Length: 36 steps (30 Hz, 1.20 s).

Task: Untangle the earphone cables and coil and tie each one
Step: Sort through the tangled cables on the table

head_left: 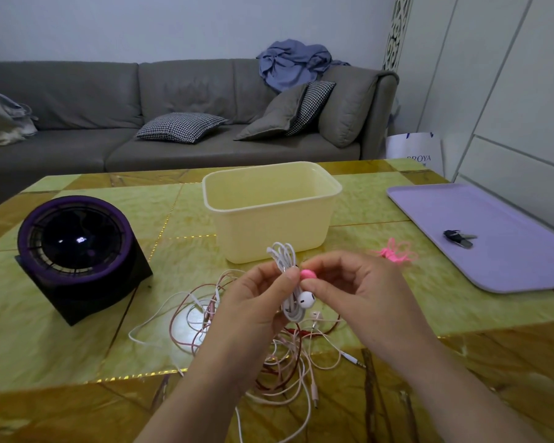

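White coil of earphone cable is being held upright above the middle of the table. It is being gripped by the left hand, with the thumb pressed on its front and the fingers curled behind it. One earbud is being left hanging at the lower end of the coil. A pink tie is being pinched against the coil by the thumb and forefinger of the right hand; the other fingers are being kept loosely curled. The tangle of white, pink and red cables is being left on the table under both hands, towards the near edge. Spare ties are lying between the tub and the tray, which is carrying keys at the right edge. A round black device is standing near the left edge.
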{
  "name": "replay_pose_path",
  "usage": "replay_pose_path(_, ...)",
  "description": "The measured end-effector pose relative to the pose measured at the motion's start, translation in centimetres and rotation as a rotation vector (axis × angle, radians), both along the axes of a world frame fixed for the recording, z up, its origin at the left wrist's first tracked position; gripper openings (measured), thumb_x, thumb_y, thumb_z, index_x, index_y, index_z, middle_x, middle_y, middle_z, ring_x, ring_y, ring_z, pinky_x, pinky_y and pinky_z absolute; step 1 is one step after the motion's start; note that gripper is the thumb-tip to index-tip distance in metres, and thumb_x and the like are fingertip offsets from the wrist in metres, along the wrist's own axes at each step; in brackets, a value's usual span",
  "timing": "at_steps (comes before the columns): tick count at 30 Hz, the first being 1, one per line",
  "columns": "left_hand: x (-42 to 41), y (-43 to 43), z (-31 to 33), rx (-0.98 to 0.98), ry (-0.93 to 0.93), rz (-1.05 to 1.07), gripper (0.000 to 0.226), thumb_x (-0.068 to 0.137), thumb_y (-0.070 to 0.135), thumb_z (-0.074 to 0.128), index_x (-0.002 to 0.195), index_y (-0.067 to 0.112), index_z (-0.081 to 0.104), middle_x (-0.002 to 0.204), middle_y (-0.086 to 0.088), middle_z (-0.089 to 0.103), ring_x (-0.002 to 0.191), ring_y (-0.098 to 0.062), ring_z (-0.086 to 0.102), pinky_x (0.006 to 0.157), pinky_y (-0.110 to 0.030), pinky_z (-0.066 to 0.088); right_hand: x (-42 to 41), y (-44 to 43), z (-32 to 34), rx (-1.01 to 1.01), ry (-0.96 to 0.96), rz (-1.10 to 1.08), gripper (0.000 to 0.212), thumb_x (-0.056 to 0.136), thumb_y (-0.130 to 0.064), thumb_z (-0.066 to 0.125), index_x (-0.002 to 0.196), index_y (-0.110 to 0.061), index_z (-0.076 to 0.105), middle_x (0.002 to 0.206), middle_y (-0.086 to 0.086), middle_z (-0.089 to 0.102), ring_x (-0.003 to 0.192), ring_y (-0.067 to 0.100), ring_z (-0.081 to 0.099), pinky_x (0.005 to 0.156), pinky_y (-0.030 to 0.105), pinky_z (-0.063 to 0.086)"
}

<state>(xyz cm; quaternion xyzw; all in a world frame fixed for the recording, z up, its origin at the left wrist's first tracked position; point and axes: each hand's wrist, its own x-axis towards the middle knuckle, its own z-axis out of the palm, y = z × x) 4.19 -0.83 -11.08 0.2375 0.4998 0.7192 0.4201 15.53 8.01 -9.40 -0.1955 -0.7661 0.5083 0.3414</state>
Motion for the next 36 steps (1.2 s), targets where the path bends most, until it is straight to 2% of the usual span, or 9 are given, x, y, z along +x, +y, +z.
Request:
replay_pose_path(7,0.0,0.0,0.1,-0.016,-0.088,-0.055,0.019,0.066,0.024,0.069,0.081,0.013,0.075,0.083,-0.009,0.067,0.073,-0.017,0.062,0.065,-0.028,0.055,-0.1,0.4,-0.3,-0.061,0.026,0.013,0.015,0.080,-0.006,0.071,0.084,-0.020,0.072,0.082,0.001,0.074,0.079,0.017,0.071,0.073,0.029,0.057)
replay_pose_path(12,-0.1,0.0,0.5,-0.031,-0.182,-0.115,0.043,0.073,0.022,0.065,0.105,-0.006,0.063,0.081,-0.013,0.067,0.062,-0.015,0.063,0.059,-0.025,0.056,0.2,0.4,0.0,0.021,-0.024,0.032,0.014,0.085,-0.008,0.065,0.089,-0.021,0.072,0.080,-0.003,0.073,0.077,0.011,0.070,0.071,0.024,0.057)
replay_pose_path(18,-0.2,-0.2,0.4,-0.039,-0.272,-0.161,0.025,0.075,0.018,0.063,0.089,-0.002,0.068,0.075,-0.010,0.067,0.059,-0.013,0.063,0.059,-0.024,0.056,0.5,0.7,0.3,-0.012,-0.107,0.070,0.013,0.085,-0.009,0.067,0.089,-0.019,0.074,0.082,-0.004,0.074,0.079,0.011,0.070,0.077,0.031,0.058)
replay_pose_path(21,-0.1,-0.2,0.4,-0.053,-0.271,-0.164,0.031,0.075,0.016,0.061,0.098,-0.005,0.066,0.076,-0.012,0.068,0.059,-0.014,0.064,0.057,-0.023,0.056,0.5,0.9,0.3,-0.088,-0.141,0.092,0.014,0.084,-0.009,0.067,0.088,-0.020,0.075,0.083,-0.002,0.075,0.081,0.016,0.071,0.079,0.039,0.058)
replay_pose_path(24,0.0,0.0,0.3,-0.073,-0.248,-0.127,0.045,0.073,0.014,0.063,0.111,-0.010,0.059,0.079,-0.015,0.067,0.061,-0.016,0.065,0.054,-0.023,0.056,0.6,1.1,0.4,-0.163,-0.140,0.108,0.015,0.083,-0.007,0.067,0.089,-0.019,0.075,0.084,0.000,0.075,0.083,0.017,0.071,0.079,0.032,0.058)
replay_pose_path(26,0.0,0.0,0.2,-0.099,-0.190,-0.084,0.049,0.067,0.017,0.067,0.109,-0.007,0.060,0.082,-0.015,0.065,0.063,-0.018,0.064,0.054,-0.025,0.055,0.7,1.1,0.4,-0.228,-0.136,0.125,0.015,0.081,-0.008,0.069,0.091,-0.017,0.075,0.086,0.001,0.075,0.084,0.016,0.071,0.079,0.027,0.057)
replay_pose_path(28,0.1,0.0,0.1,-0.140,-0.042,-0.045,0.039,0.064,0.022,0.070,0.098,0.003,0.063,0.079,-0.011,0.066,0.064,-0.017,0.061,0.056,-0.027,0.052,0.6,1.1,0.3,-0.259,-0.126,0.117,0.019,0.078,-0.006,0.073,0.094,-0.016,0.073,0.088,0.003,0.075,0.085,0.018,0.071,0.079,0.028,0.057)
replay_pose_path(31,0.4,0.0,0.1,-0.168,0.243,0.013,0.016,0.080,0.020,0.068,0.092,0.011,0.065,0.076,-0.003,0.070,0.069,-0.015,0.062,0.063,-0.028,0.048,0.4,0.9,0.0,-0.245,-0.106,0.073,0.021,0.075,-0.002,0.074,0.091,-0.015,0.071,0.085,0.005,0.075,0.081,0.019,0.072,0.077,0.026,0.058)
replay_pose_path(36,-0.2,-0.3,0.3,-0.052,0.180,-0.112,0.020,0.070,0.023,0.081,0.087,0.018,0.072,0.086,-0.004,0.071,0.077,-0.015,0.064,0.074,-0.032,0.049,0.5,1.1,0.4,-0.217,-0.102,0.071,0.017,0.078,-0.004,0.072,0.091,-0.016,0.073,0.085,0.003,0.075,0.082,0.017,0.072,0.077,0.029,0.058)
